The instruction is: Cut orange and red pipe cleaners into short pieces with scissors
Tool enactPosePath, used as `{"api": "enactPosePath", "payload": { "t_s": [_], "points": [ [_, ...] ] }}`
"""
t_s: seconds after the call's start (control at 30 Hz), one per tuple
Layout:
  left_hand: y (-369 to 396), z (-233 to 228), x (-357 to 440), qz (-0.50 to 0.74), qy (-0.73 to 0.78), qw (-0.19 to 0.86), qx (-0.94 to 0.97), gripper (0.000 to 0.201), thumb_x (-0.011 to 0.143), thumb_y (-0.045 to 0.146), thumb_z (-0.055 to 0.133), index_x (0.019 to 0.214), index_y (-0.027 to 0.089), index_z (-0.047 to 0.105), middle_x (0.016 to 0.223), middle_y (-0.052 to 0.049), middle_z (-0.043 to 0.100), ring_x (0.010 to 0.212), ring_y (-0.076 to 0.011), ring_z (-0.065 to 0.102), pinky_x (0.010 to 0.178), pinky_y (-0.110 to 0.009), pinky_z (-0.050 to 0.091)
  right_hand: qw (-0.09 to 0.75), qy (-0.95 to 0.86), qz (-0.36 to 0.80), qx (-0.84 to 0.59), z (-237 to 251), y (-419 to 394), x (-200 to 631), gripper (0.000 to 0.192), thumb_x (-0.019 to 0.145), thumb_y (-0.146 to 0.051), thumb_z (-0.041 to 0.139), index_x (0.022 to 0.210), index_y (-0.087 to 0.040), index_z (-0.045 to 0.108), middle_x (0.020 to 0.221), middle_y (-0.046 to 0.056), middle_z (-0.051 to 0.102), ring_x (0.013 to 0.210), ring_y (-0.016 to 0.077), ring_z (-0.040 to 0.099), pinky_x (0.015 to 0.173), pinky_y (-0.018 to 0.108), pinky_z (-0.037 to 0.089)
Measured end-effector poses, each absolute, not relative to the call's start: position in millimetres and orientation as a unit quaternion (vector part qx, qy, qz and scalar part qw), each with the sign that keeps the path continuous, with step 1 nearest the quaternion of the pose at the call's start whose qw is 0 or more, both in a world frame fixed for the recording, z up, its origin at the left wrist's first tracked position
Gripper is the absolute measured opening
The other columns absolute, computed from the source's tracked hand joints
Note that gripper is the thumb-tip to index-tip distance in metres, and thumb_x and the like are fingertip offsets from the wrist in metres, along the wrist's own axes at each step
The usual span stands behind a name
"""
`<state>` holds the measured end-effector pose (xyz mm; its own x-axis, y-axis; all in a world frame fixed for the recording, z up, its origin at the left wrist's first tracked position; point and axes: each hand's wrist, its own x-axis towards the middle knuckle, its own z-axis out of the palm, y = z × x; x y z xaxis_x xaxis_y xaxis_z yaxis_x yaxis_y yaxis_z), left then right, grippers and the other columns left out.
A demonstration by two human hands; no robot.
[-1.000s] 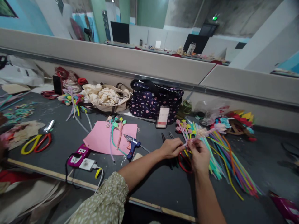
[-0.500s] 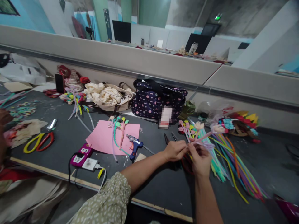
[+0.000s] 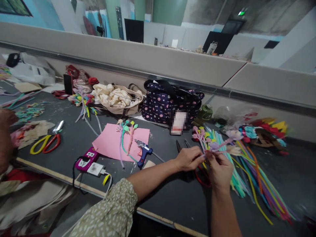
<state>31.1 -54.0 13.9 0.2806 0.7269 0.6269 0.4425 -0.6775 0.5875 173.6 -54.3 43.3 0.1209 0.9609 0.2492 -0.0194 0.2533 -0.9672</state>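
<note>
Since a second ago the view has drifted left, so everything sits further right in frame, and the pipe-cleaner flower (image 3: 223, 144) in the hands has tipped from upright to lying out toward 2 o'clock. The grey table (image 3: 172, 194) fills the lower frame, with a low wall along its far edge. At 12 o'clock stands a polka-dot bag (image 3: 168, 103), with a cream tote (image 3: 116, 98) to its left. At 10 o'clock lies a pink sheet (image 3: 111, 144) bearing finished stems (image 3: 125, 138), with a blue glue gun (image 3: 143, 154) on its right edge, probably parked within reach. At 3 o'clock a fan of loose pipe cleaners (image 3: 256, 177) lies flat, apparently as ready stock. Near centre, just right of the middle, the left hand (image 3: 189, 159) and right hand (image 3: 219, 169) meet; both sets of fingers are pinched closed on the flower's stem, likely so one steadies while the other twists. Red-handled scissors (image 3: 201, 174) lie under the hands, partly hidden. Yellow and red scissors (image 3: 45, 144) lie at 9 o'clock, a purple power strip (image 3: 85, 159) at 8 o'clock. Another person's arm (image 3: 5, 138) shows at the left edge.
</note>
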Motion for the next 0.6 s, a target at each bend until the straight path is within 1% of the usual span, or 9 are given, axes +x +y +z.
{"api": "enactPosePath", "payload": {
  "t_s": [0.07, 0.13, 0.27, 0.33, 0.4, 0.47, 0.53, 0.6],
  "points": [
    [-53.9, 14.9, 31.6, 0.475, 0.376, 0.163, 0.779, 0.040, 0.100, 0.045, 0.032, 0.087, 0.015, 0.056, 0.082, -0.009, 0.059, 0.078, -0.0176, 0.056, 0.071, -0.029, 0.046, 0.604, -0.499, 0.441, -0.438, 37.4, -50.0, 174.1, 0.032, 0.064, -0.039, 0.086, 0.080, -0.015, 0.073, 0.077, 0.004, 0.070, 0.067, 0.0154, 0.061, 0.062, 0.027, 0.049],
    [-53.7, 16.2, 32.0, 0.480, 0.374, 0.182, 0.772, 0.041, 0.100, 0.045, 0.033, 0.084, 0.015, 0.057, 0.080, -0.008, 0.059, 0.077, -0.0168, 0.056, 0.070, -0.028, 0.045, 0.622, -0.474, 0.462, -0.419, 33.2, -46.7, 174.3, 0.031, 0.064, -0.038, 0.086, 0.079, -0.016, 0.072, 0.078, 0.003, 0.070, 0.064, 0.0133, 0.060, 0.059, 0.025, 0.048],
    [-55.3, 19.9, 33.6, 0.488, 0.355, 0.236, 0.762, 0.042, 0.099, 0.044, 0.036, 0.077, 0.015, 0.056, 0.075, -0.006, 0.057, 0.073, -0.0149, 0.054, 0.070, -0.026, 0.044, 0.654, -0.433, 0.484, -0.388, 32.2, -45.2, 171.6, 0.028, 0.064, -0.036, 0.085, 0.076, -0.016, 0.069, 0.069, -0.001, 0.064, 0.055, 0.0088, 0.055, 0.051, 0.020, 0.043],
    [-57.4, 21.8, 35.6, 0.500, 0.347, 0.270, 0.746, 0.041, 0.098, 0.045, 0.039, 0.075, 0.015, 0.056, 0.073, -0.005, 0.056, 0.072, -0.0141, 0.053, 0.069, -0.026, 0.043, 0.656, -0.417, 0.492, -0.392, 32.6, -46.0, 169.1, 0.030, 0.063, -0.036, 0.086, 0.075, -0.016, 0.067, 0.064, -0.003, 0.061, 0.051, 0.0077, 0.052, 0.047, 0.019, 0.040],
    [-59.4, 23.0, 37.9, 0.521, 0.336, 0.305, 0.723, 0.040, 0.097, 0.045, 0.042, 0.075, 0.014, 0.056, 0.073, -0.004, 0.056, 0.071, -0.0136, 0.053, 0.069, -0.025, 0.043, 0.649, -0.411, 0.500, -0.400, 32.0, -46.8, 167.1, 0.032, 0.063, -0.038, 0.085, 0.076, -0.016, 0.066, 0.063, -0.003, 0.061, 0.048, 0.0070, 0.050, 0.043, 0.018, 0.037],
    [-60.5, 23.3, 40.0, 0.536, 0.328, 0.328, 0.705, 0.038, 0.096, 0.043, 0.045, 0.074, 0.014, 0.056, 0.074, -0.004, 0.057, 0.071, -0.0133, 0.052, 0.070, -0.025, 0.043, 0.639, -0.423, 0.502, -0.402, 30.3, -47.0, 166.2, 0.033, 0.065, -0.041, 0.083, 0.078, -0.016, 0.066, 0.066, -0.002, 0.063, 0.050, 0.0083, 0.052, 0.045, 0.019, 0.039],
    [-60.3, 22.7, 41.3, 0.533, 0.330, 0.339, 0.702, 0.035, 0.094, 0.041, 0.049, 0.071, 0.015, 0.054, 0.073, -0.003, 0.055, 0.071, -0.0127, 0.051, 0.070, -0.025, 0.042, 0.639, -0.442, 0.490, -0.396, 28.4, -46.5, 166.5, 0.034, 0.066, -0.043, 0.082, 0.079, -0.017, 0.066, 0.071, 0.000, 0.066, 0.055, 0.0112, 0.057, 0.050, 0.023, 0.045],
    [-59.4, 22.3, 41.8, 0.526, 0.338, 0.347, 0.699, 0.035, 0.092, 0.042, 0.052, 0.069, 0.015, 0.052, 0.070, -0.001, 0.052, 0.068, -0.0118, 0.048, 0.068, -0.024, 0.040, 0.647, -0.446, 0.480, -0.390, 27.3, -46.1, 167.4, 0.034, 0.063, -0.042, 0.083, 0.079, -0.018, 0.065, 0.074, 0.001, 0.067, 0.060, 0.0129, 0.060, 0.056, 0.025, 0.049]
  ]
}}
